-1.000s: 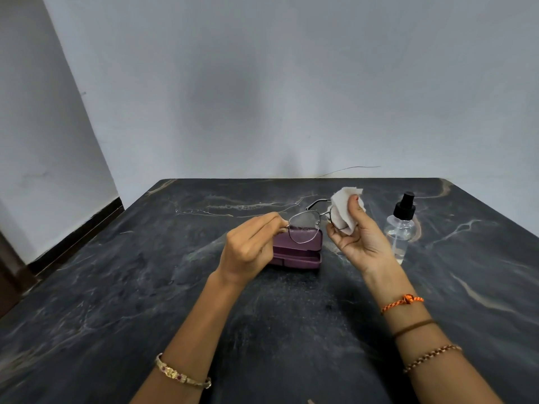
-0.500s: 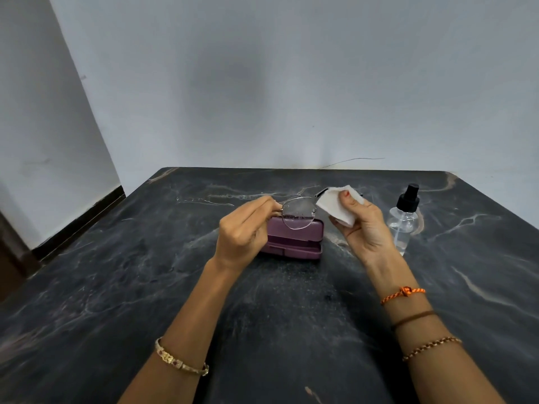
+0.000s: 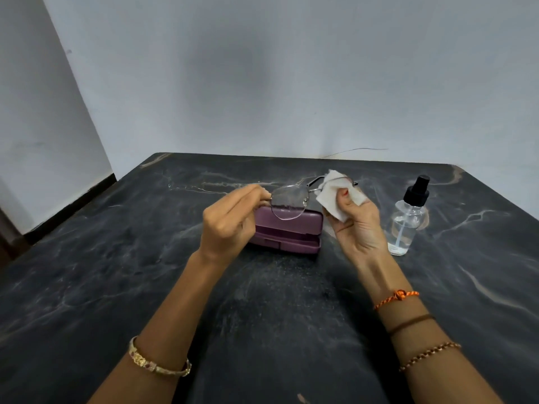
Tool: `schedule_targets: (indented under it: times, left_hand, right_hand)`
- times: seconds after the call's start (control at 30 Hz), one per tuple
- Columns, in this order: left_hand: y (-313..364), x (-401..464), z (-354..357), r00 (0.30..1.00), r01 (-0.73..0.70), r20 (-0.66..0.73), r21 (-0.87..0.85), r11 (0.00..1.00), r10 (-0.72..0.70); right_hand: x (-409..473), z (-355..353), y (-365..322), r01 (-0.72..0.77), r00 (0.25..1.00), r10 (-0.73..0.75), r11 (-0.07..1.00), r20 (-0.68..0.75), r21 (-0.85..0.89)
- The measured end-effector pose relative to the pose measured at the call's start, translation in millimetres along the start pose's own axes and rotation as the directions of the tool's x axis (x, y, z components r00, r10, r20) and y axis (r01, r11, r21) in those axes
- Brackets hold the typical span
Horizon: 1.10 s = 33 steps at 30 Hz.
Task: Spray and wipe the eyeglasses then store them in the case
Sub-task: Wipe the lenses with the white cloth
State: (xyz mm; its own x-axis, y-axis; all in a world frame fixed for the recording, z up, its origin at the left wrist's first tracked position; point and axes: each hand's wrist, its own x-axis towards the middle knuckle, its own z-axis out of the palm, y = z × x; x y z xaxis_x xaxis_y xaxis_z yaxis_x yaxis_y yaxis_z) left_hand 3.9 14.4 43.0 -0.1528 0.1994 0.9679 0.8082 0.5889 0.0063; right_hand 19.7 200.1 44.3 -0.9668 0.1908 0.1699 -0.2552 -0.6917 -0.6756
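The thin metal-framed eyeglasses (image 3: 288, 201) hang in the air above the table, just over the purple case (image 3: 287, 231). My left hand (image 3: 230, 225) pinches the frame at its left end. My right hand (image 3: 357, 225) holds a white cloth (image 3: 332, 196) folded around the right lens, thumb on the near side, so that lens is hidden. The case lies open on the dark table (image 3: 262, 301), lid up behind the left lens. A clear spray bottle (image 3: 408, 223) with a black pump top stands upright to the right of my right hand.
The black marble-patterned table reaches the pale wall at the back, and its left edge runs beside another wall with a dark skirting. Bracelets sit on both wrists.
The glasses and both hands have shifted slightly left and lower in view. The cloth has turned around the right lens, with my thumb now over it.
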Motion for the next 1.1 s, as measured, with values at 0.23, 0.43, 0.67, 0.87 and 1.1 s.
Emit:
schedule_targets:
  times: [0.23, 0.43, 0.67, 0.87, 1.1]
  left_hand:
    - [-7, 5, -9, 1.0, 0.01, -0.014, 0.06, 0.998, -0.009]
    - [1, 5, -3, 0.997, -0.08, -0.017, 0.068, 0.994, 0.081]
    - [13, 0, 5, 0.986, -0.152, 0.067, 0.023, 0.988, 0.15]
    - [10, -1, 5, 0.988, -0.138, 0.073, 0.036, 0.99, 0.136]
    - [4, 1, -1, 0.997, -0.052, 0.06, 0.095, 0.994, 0.047]
  right_hand:
    - [-3, 2, -2, 0.038, 0.999, -0.041, 0.975, -0.009, -0.217]
    - [-4, 7, 0, -0.016, 0.994, 0.04, 0.972, -0.098, 0.234]
    - [-5, 9, -3, -0.019, 0.994, 0.044, 0.972, -0.102, 0.234]
    - [-2, 4, -7, -0.096, 0.995, 0.095, 0.995, -0.024, -0.04]
    - [-5, 8, 0, -0.145, 0.983, 0.164, 0.971, -0.087, 0.19]
